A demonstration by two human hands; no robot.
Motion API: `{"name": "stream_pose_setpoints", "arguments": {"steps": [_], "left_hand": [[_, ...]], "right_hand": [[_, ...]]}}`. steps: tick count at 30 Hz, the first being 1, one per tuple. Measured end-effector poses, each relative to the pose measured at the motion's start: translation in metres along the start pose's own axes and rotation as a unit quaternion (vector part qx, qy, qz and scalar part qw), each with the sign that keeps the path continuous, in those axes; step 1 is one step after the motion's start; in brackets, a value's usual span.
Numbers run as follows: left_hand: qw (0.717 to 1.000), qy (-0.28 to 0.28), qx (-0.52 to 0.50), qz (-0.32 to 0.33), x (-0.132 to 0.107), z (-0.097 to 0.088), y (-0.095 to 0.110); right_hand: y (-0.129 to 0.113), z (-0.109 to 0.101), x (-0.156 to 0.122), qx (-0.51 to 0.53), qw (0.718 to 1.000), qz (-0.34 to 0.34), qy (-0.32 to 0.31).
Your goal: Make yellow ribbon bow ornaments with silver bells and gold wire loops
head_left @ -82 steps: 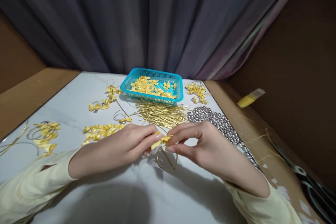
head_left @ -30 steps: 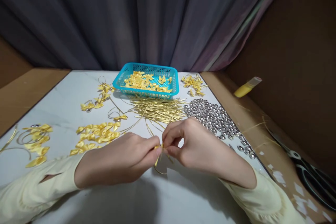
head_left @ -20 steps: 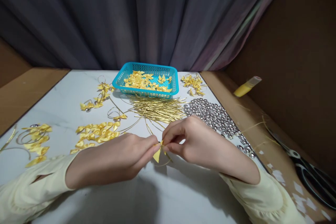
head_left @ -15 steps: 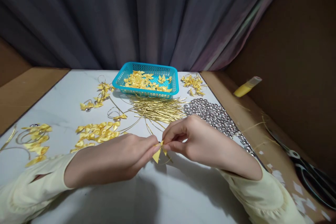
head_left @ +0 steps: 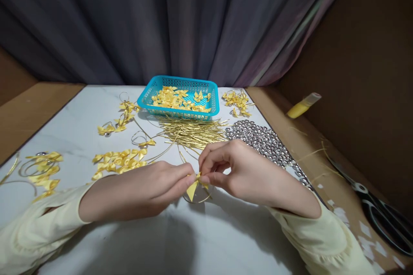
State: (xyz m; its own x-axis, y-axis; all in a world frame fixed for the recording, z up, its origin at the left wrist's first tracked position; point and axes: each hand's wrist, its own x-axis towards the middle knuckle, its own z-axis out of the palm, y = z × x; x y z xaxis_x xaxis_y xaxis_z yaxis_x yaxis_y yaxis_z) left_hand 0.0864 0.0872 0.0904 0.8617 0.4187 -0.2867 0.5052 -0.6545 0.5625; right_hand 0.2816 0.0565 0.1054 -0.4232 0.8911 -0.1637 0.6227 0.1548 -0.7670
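A yellow ribbon bow [head_left: 192, 190] is pinched between my two hands over the white table, its tails hanging down. My left hand [head_left: 145, 189] grips the bow's left side with thumb and fingers pressed together. From the right, my right hand [head_left: 238, 172] pinches it near the knot with thumb and forefinger. A thin gold cord [head_left: 201, 201] curves in a loop below the bow. The fingertips cover the middle of the bow, so how the cord meets it is hidden. Just beyond my hands lies a pile of gold cords [head_left: 190, 132].
A blue basket [head_left: 178, 114] holds more yellow bows. Silver rings [head_left: 258, 137] are heaped at right. Loose bows [head_left: 119, 161] lie left, with bow-and-cord pieces [head_left: 43, 169] farther left and others [head_left: 237, 101] at back right. Scissors [head_left: 380, 215] and a yellow tube [head_left: 303, 105] are at the right.
The cord loop under the bow shows wider and rounder than before. Both hands keep their pinch on the bow and have barely moved.
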Motion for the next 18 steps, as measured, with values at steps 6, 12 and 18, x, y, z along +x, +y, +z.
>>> {"name": "stream_pose_setpoints", "arguments": {"steps": [6, 12, 18], "left_hand": [[1.000, 0.006, -0.013, -0.003, 0.0017, 0.0002, 0.0006], [1.000, 0.009, -0.024, -0.017, 0.0040, -0.0001, 0.0033], [0.985, 0.024, -0.145, -0.093, 0.0056, 0.0005, 0.0056]], "right_hand": [[0.0010, 0.0017, -0.0001, -0.009, 1.000, -0.004, 0.003], [-0.0007, 0.0028, -0.0009, -0.031, 0.999, -0.004, 0.012], [0.0019, 0.0044, 0.0000, -0.034, 0.999, -0.007, 0.020]]}}
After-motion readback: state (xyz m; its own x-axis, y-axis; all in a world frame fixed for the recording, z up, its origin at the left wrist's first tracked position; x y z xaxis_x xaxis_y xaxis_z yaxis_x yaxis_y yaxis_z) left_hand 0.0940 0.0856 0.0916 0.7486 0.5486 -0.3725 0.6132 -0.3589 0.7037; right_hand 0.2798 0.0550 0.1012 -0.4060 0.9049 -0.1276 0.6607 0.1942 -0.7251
